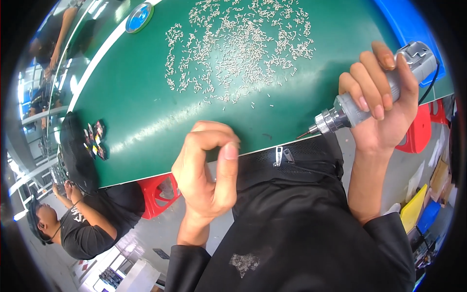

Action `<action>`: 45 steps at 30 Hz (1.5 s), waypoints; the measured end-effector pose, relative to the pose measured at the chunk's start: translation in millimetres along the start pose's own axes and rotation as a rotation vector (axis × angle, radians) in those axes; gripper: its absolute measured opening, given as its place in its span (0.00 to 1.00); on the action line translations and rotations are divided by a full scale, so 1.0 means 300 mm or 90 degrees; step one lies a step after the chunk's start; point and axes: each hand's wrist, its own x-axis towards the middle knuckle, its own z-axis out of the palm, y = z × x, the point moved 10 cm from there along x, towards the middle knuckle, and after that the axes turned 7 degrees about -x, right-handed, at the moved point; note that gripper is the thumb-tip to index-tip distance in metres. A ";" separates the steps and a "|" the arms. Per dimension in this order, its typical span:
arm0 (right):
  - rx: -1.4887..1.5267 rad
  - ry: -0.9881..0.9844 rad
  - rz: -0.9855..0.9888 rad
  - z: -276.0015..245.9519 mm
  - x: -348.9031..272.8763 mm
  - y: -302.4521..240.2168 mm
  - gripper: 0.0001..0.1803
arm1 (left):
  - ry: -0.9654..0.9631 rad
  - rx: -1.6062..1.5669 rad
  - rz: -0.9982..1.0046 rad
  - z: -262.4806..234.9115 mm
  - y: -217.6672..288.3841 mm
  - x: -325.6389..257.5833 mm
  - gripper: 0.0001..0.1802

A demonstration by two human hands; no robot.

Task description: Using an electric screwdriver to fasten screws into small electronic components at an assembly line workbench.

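Observation:
My right hand (382, 119) is wrapped round a grey electric screwdriver (346, 113). The tool slants down to the left, and its thin bit reaches the near edge of the green table (141, 107). My left hand (206, 168) is raised at that same edge, left of the bit. Its fingers are curled and the thumb is drawn up against them; anything small between them is hidden. Beyond both hands, a wide scatter of small silvery pins or screws (248, 51) covers the table's middle and far part.
A round dish with blue contents (139, 17) stands far left. A blue tray (408, 29) lies at the right, near the screwdriver's cord. Small dark packets (95, 138) and a black bag (75, 151) rest at the left edge. Another person (80, 219) sits left; red stools (418, 131) flank the table.

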 end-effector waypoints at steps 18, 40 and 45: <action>0.068 -0.072 0.011 0.154 0.002 -0.067 0.10 | 0.017 -0.464 -0.221 0.181 -0.016 -0.048 0.13; -0.013 -0.081 -0.040 0.141 -0.021 -0.084 0.10 | 0.064 -0.183 -0.047 0.148 0.050 -0.022 0.02; 0.003 -0.077 -0.052 0.131 -0.037 -0.084 0.11 | 0.084 -0.137 -0.061 0.157 0.052 -0.040 0.03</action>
